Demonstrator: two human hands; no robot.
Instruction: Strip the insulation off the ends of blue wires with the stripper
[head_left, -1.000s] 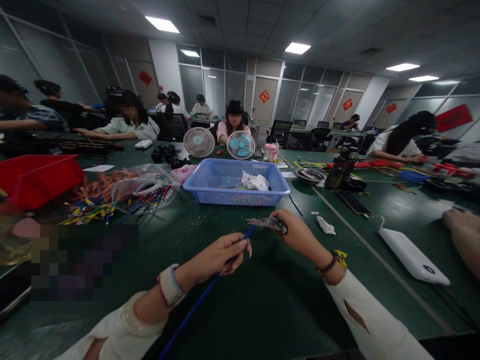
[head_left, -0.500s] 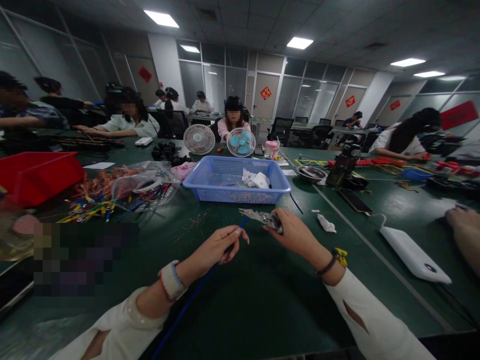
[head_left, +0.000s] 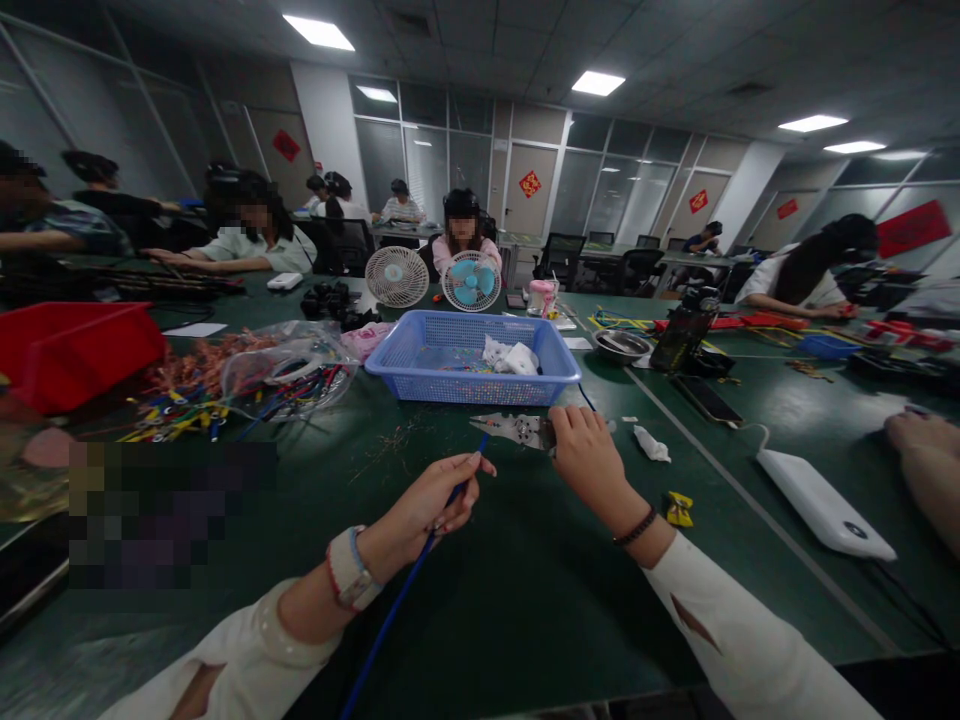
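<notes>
Green tabletop (head_left: 540,610) underlies handheld pliers (head_left: 520,430) and blue cable (head_left: 396,606).

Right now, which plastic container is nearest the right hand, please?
The large blue basket, just beyond the pliers; the red bin and small blue container are farther off.

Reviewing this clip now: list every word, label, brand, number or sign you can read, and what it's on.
No text can be read with certainty.
Red diamond signs on the doors: gold marks, too small.
Red banner at far right: too blurred.
Dark bottle: faint marks, illegible.
White power bank: dark round spot, nothing readable.
Pliers: no legible marking.
</notes>
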